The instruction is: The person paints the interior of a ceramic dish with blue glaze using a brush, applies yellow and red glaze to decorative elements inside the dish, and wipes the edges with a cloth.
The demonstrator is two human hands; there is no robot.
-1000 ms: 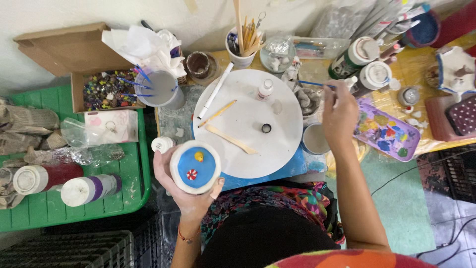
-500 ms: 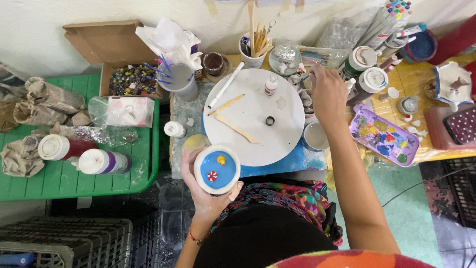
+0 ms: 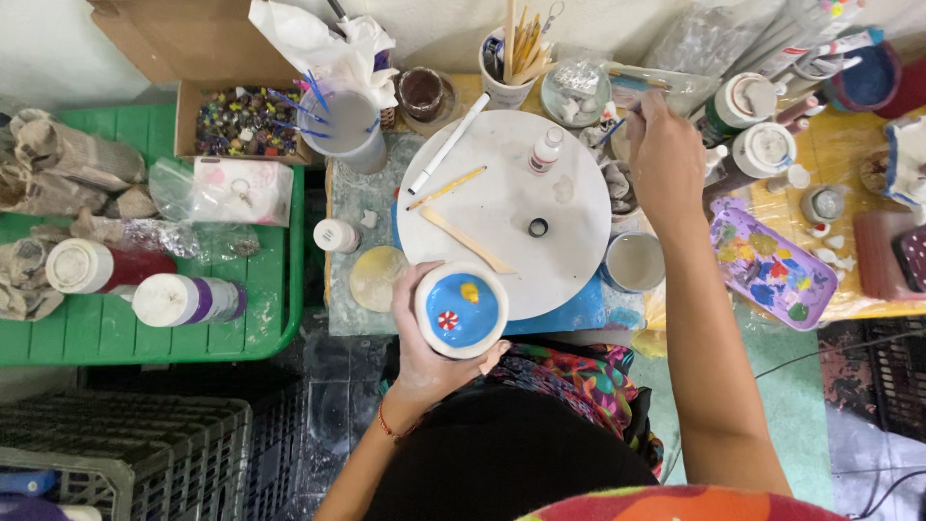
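Glossy blue round ceramic piece (image 3: 462,310) with yellow and red-white dots, cupped in left hand (image 3: 424,338) grip, right hand (image 3: 666,159) pinching thin brush (image 3: 617,121), smooth white round turntable (image 3: 503,212) between.

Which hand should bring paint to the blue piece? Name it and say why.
Right. The right hand already holds a brush by the paint pots, while the left hand is full, cradling the blue piece.

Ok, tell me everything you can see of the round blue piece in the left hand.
The round blue-glazed ceramic piece has a pale cream rim and looks glossy. On its blue face sit a small yellow blob near the top and a red-and-white striped disc at lower left. It faces up, cupped from below by the left hand, at the near edge of the white round turntable.
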